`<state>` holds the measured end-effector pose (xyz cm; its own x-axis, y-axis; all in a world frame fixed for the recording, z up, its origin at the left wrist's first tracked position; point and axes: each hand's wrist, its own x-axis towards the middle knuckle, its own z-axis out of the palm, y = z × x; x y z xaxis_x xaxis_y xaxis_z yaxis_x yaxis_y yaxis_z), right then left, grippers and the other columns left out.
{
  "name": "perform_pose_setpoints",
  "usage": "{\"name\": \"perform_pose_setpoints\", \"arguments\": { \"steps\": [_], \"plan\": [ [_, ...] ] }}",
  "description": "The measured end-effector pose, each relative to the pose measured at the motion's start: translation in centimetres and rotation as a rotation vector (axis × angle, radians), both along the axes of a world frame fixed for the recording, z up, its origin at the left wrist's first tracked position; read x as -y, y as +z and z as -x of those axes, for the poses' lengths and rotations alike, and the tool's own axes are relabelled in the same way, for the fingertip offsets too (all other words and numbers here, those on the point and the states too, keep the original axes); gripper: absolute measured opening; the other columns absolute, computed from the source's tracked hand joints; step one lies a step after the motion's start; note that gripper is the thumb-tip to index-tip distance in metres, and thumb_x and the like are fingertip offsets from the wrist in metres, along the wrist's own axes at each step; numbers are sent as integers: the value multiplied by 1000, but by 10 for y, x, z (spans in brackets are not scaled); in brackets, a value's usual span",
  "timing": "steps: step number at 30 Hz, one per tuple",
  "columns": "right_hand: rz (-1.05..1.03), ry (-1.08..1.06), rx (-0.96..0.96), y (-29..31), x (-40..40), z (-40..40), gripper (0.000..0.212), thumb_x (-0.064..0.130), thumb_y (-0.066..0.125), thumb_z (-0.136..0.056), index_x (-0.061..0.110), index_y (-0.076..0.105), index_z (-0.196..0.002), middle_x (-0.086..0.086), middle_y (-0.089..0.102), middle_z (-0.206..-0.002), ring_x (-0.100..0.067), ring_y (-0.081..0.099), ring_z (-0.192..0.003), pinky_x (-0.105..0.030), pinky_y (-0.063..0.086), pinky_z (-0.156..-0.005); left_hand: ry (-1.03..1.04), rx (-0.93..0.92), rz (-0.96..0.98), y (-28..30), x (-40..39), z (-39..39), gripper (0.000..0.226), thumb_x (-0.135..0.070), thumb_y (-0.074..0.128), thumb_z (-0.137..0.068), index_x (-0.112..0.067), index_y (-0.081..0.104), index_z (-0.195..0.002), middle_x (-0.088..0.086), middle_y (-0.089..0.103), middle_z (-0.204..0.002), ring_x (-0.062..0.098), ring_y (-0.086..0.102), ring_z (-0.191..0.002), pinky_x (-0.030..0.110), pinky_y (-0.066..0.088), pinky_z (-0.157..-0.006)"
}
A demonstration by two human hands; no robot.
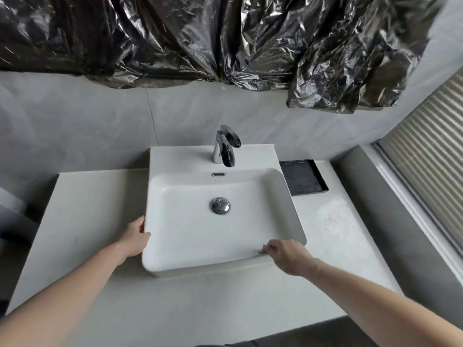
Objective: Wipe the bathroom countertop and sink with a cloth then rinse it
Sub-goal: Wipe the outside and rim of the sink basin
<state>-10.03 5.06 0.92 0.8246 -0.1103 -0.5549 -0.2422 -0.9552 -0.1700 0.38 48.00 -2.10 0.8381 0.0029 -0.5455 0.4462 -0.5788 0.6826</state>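
Our left hand (134, 239) rests flat on the sink's (250, 196) left wall, fingers relaxed. Our right hand (285, 254) pinches a small grey cloth (261, 252) against the near-right rim. White tabletop (87, 209) surrounds the sink.

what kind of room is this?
Most likely a bathroom: a white basin with a chrome tap sits on a pale countertop against a grey tiled wall.
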Motion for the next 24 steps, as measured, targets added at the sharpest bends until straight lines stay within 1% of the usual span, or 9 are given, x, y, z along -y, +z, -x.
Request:
{"name": "perform_pose_setpoints", "arguments": {
  "steps": [3, 5, 7, 10, 13, 16, 20, 22, 24],
  "plan": [
    [7, -56, 10, 8, 31, -2, 31, 50, 44, -98, 43, 72, -108, 17, 75, -114, -22, 68, -106, -38, 54, -89, 24, 22, -64, -1, 8, 4, 52, 1, 48, -93, -22, 57, -139, 2, 70, -125, 26, 65, -108, 38, 52, -94],
    [1, -64, 18, 5, 25, -2, 26, 47, 46, -97, 43, 72, -103, 14, 76, -111, -25, 68, -106, -37, 54, -86, 70, 42, -127, 2, 20, 11, 51, 2, 43, -96, -21, 56, -139, 2, 68, -123, 28, 61, -104, 33, 45, -82],
    [-42, -15, 49, 0, -3, 0, 27, 44, 45, -99, 38, 71, -105, 7, 75, -112, -31, 67, -106, -35, 48, -82, 103, 85, -245, 1, 31, 18, 52, 4, 43, -97, -17, 53, -142, 11, 67, -130, 32, 59, -106, 33, 40, -79],
    [-167, 118, 59, -4, -63, 2, 27, 38, 41, -100, 32, 68, -103, 1, 74, -114, -34, 64, -107, -39, 43, -88, 123, 111, -379, -7, 40, 25, 55, 7, 45, -93, -9, 50, -145, 20, 64, -134, 43, 57, -120, 40, 43, -93],
    [-259, 221, 58, -8, -80, 0, 36, 37, 37, -99, 32, 67, -118, 2, 71, -123, -31, 63, -114, -43, 46, -101, 110, 101, -443, -12, 40, 23, 56, 8, 48, -90, -8, 50, -144, 22, 64, -132, 45, 56, -119, 41, 43, -100],
    [-231, 311, 44, -12, -35, -3, 41, 38, 33, -99, 31, 65, -124, 0, 69, -127, -31, 62, -118, -44, 49, -102, 69, 82, -490, -13, 38, 21, 53, 4, 51, -89, -9, 51, -140, 22, 64, -131, 46, 57, -117, 40, 45, -96],
    [34, 417, 17, -14, 71, -9, 36, 33, 33, -100, 27, 65, -115, -5, 72, -117, -38, 66, -109, -44, 52, -95, 83, 67, -507, -19, 38, 17, 45, 4, 54, -88, -6, 55, -132, 22, 66, -126, 45, 57, -116, 40, 45, -91],
    [149, 554, 8, -14, 109, -20, 34, 21, 36, -97, 25, 67, -107, -3, 71, -110, -35, 65, -110, -45, 45, -108, 101, 50, -521, -21, 37, 16, 47, 2, 54, -88, -7, 54, -134, 22, 65, -127, 44, 56, -117, 39, 45, -90],
    [155, 720, 21, -14, 125, -35, 49, 6, 39, -88, 32, 67, -119, 6, 67, -118, -23, 56, -127, -45, 18, -128, 118, 41, -523, -22, 36, 16, 52, 1, 55, -87, -9, 52, -138, 20, 64, -130, 45, 55, -120, 39, 45, -93]
  ]
}}
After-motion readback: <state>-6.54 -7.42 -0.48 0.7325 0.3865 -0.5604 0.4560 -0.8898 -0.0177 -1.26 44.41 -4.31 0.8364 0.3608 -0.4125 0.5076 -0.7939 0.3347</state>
